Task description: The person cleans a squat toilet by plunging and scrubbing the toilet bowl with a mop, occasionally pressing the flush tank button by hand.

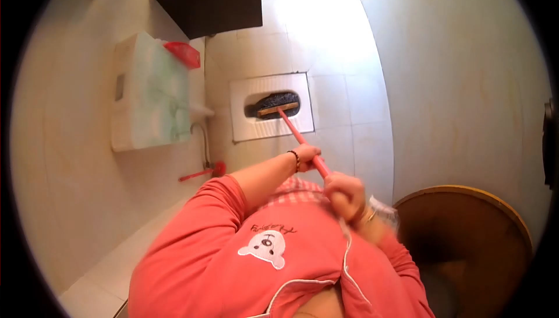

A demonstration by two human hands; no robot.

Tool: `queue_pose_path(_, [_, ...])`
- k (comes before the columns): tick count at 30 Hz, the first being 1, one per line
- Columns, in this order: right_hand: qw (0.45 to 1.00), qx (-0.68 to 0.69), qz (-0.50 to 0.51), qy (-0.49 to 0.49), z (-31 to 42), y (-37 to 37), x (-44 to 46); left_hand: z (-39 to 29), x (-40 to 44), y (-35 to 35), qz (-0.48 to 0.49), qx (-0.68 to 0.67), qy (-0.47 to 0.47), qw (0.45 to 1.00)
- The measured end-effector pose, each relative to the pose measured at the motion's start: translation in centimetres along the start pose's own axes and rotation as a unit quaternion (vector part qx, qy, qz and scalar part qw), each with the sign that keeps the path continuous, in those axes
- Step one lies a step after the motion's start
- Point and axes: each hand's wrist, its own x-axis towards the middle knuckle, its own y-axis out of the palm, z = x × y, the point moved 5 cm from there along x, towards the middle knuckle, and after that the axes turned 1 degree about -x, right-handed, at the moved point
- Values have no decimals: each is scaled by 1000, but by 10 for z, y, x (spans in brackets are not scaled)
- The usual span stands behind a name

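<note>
Both my hands grip the pink handle of a mop (298, 134), which slants forward and down from my body. My left hand (307, 157), with a beaded bracelet at the wrist, is closed around the middle of the handle. Nearer my chest, my right hand (345, 194) is wrapped round the upper end and looks slightly blurred. The mop's wooden crossbar and dark head lie inside the basin of a white squat toilet (241, 129) set in the floor. Fine detail of the dark head cannot be made out.
On the left wall hangs a pale cistern (148, 96) with a red dustpan-like item (184, 55) beside it. Below is a pipe (205, 143) and a small red brush-like tool (216, 170). A dark cabinet (212, 6) stands ahead, a round brown-topped object (466, 225) at right.
</note>
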Motion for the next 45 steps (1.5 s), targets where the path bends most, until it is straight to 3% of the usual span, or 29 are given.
queue_pose_path(4, [998, -21, 12, 52, 8, -12, 1, -4, 12, 7, -24, -8, -6, 1000])
queue_pose_path(7, [999, 20, 42, -21, 40, -14, -2, -5, -48, 28, -14, -11, 8, 1000])
queue_pose_path(9, [998, -3, 31, 60, 0, -5, -8, 11, -7, 5, -34, 4, -8, 999])
queue_pose_path(11, [1000, -3, 19, 14, -11, -8, -6, -3, 21, 1, -43, 19, -2, 999])
queue_pose_path(15, [970, 94, -192, 120, -20, -30, -2, -30, 34, 3, -40, -1, 38, 999])
queue_pose_path(17, [983, 86, -144, 71, -1, -27, 2, -37, 72, -17, -124, -85, 16, 989])
queue_pose_path(18, [985, 83, -137, 71, 11, -32, 7, -47, 76, -15, -122, -92, 18, 988])
queue_pose_path(20, [987, 120, -100, -37, 59, -39, 19, -48, 78, -14, -97, -142, -43, 984])
queue_pose_path(21, [977, 160, -141, -23, 91, -41, 21, -43, 79, 7, -67, -197, 16, 978])
queue_pose_path(22, [981, 129, -143, -29, 116, -46, 19, -45, 48, 22, -27, -298, 27, 954])
queue_pose_path(24, [973, 148, -78, -158, 153, -46, 24, -44, -20, 52, 57, -471, 17, 880])
queue_pose_path(25, [973, 149, -74, -159, 162, -42, 27, -47, -41, 64, 107, -542, 5, 834])
queue_pose_path(27, [951, 107, -92, -276, 188, -33, 30, -45, -63, 65, 130, -572, 4, 810])
queue_pose_path(29, [954, 105, -98, -263, 194, -15, 28, -48, -72, 65, 274, -653, -32, 705])
queue_pose_path(31, [957, 104, -110, -246, 186, -10, 27, -42, -66, 54, 270, -653, -38, 707])
queue_pose_path(33, [970, 72, 40, -229, 156, -5, 29, -33, -33, 32, 290, -614, -7, 735])
queue_pose_path(34, [976, -24, 59, -210, 130, 0, 33, -28, -22, 15, 175, -509, 56, 841])
queue_pose_path(35, [972, -121, 74, -186, 92, 7, 38, -24, -8, -8, 103, -414, 135, 894])
queue_pose_path(37, [990, 27, 126, 62, -14, 22, 37, -5, 68, -70, 122, -125, 120, 977])
queue_pose_path(38, [983, -48, 159, -76, -5, 32, 36, 1, 80, -78, 63, -134, 96, 984])
queue_pose_path(39, [985, -53, 164, -9, -3, 42, 32, -2, 68, -79, 2, -145, 76, 987])
queue_pose_path(43, [984, -28, 145, -100, 43, 37, 27, -3, -36, -26, -30, -161, 59, 985])
queue_pose_path(45, [986, -13, 143, -80, 36, 37, 21, 7, -32, -29, -12, -145, 49, 988])
